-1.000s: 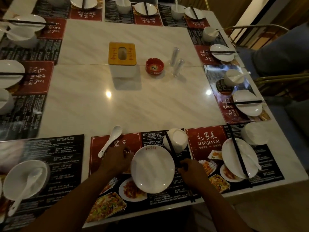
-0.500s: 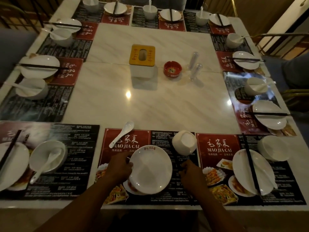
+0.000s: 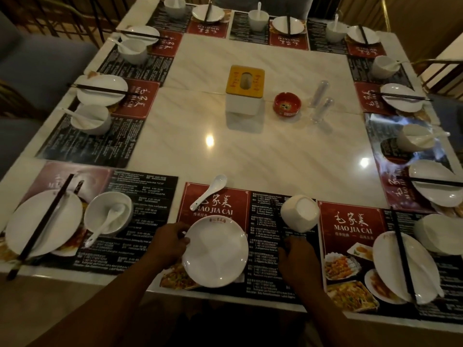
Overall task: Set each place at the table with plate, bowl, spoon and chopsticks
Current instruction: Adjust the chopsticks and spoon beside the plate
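Left hand [image 3: 167,242] pinches plate [image 3: 215,251] rim; right hand [image 3: 299,261] rests on placemat [image 3: 265,284].

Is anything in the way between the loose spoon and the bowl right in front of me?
Nothing visible. Only flat placemat lies between the spoon and the bowl; the plate sits nearer you, off that path.

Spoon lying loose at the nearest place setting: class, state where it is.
Head view, lower centre-left: the spoon lies across the far edge of the red placemat panel, beyond the plate the left hand touches, left of the bowl.
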